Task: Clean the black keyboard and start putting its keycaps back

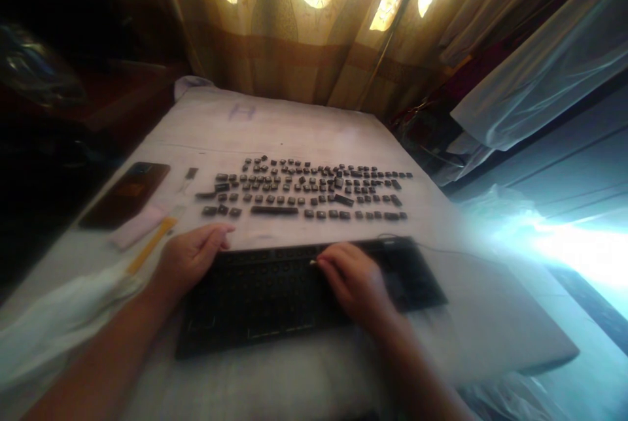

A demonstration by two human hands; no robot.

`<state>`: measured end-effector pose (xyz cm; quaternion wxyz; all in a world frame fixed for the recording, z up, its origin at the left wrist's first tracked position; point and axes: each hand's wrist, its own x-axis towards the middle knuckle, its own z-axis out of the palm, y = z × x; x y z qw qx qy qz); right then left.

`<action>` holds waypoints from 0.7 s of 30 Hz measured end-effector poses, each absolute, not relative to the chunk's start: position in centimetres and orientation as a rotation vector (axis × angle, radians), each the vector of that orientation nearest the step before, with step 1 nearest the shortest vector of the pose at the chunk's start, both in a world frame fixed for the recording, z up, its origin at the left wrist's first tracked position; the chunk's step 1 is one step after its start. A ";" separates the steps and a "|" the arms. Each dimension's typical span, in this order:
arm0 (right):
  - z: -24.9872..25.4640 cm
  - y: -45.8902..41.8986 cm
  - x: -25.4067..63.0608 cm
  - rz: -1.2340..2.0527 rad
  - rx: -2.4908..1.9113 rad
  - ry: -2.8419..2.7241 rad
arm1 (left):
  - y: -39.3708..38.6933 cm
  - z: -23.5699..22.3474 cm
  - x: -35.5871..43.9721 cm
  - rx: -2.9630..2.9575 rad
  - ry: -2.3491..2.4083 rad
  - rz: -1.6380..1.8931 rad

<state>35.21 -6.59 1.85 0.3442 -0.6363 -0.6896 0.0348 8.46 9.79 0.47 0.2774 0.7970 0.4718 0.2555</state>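
A black keyboard [275,303] with its keycaps taken off lies in front of me on a white-covered table [304,127]. My left hand [191,256] rests on the keyboard's upper left corner, fingers curled over its edge. My right hand [354,280] lies on the keyboard's middle, fingers pinched on a small thin light object whose tip shows at its fingertips. Several loose black keycaps [304,189] lie in rows on the table just beyond the keyboard. The picture is blurred.
A dark phone [126,193] lies at the left, with a pink pad [140,225] and a yellow stick [151,246] beside it. A thin cable [441,250] leaves the keyboard's right end. Curtains [304,42] hang behind the table. White plastic [59,316] lies at the left.
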 end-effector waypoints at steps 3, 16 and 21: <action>1.6 -6.4 34.8 0.080 -1.655 -1.813 | 9.9 0.3 8.4 2.150 1.256 0.696; 1.0 -6.2 34.8 0.066 -1.671 -1.853 | 9.9 0.3 8.4 2.189 1.225 0.704; 1.0 -6.2 34.8 0.068 -1.673 -1.850 | 9.8 0.4 8.5 2.179 1.229 0.683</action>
